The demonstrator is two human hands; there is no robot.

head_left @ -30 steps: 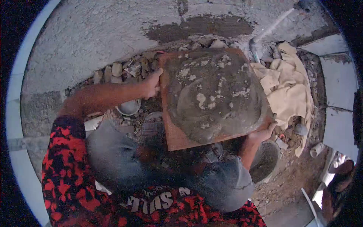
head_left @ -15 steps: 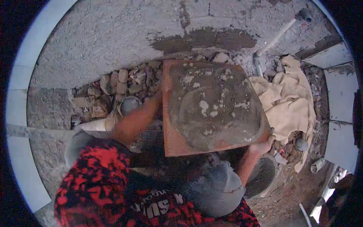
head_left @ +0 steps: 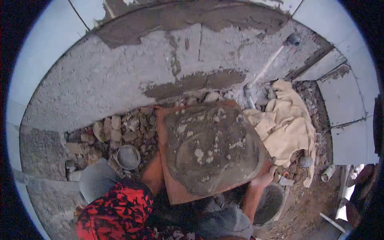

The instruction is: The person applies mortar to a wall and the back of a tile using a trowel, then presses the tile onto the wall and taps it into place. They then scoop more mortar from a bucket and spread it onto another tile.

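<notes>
A square reddish tile (head_left: pixel 166 176) lies slightly tilted in the middle of the view, its upper face covered with wet grey mortar (head_left: pixel 212 148) dotted with pale specks. My right hand (head_left: pixel 264 179) grips its lower right corner, the thumb up over the edge. At the tile's left side is my left hand (head_left: pixel 157 154), mostly hidden by the tile and the dim light, so its fingers cannot be made out. Below the tile show my knees in grey trousers.
Rubble (head_left: pixel 116 130) lies along the rough wall (head_left: pixel 120 72). A round cup (head_left: pixel 128 157) stands at the left. Right of the tile are a beige cloth (head_left: pixel 290 124), a white pipe (head_left: pixel 269 66) and a bucket (head_left: pixel 272 204). White wall tiles (head_left: pixel 348 142) stand farther right.
The view has tipped upward, showing more wall and a mortar band at the top. The tile, with my hands at it, appears lower and slightly left, turned a little.
</notes>
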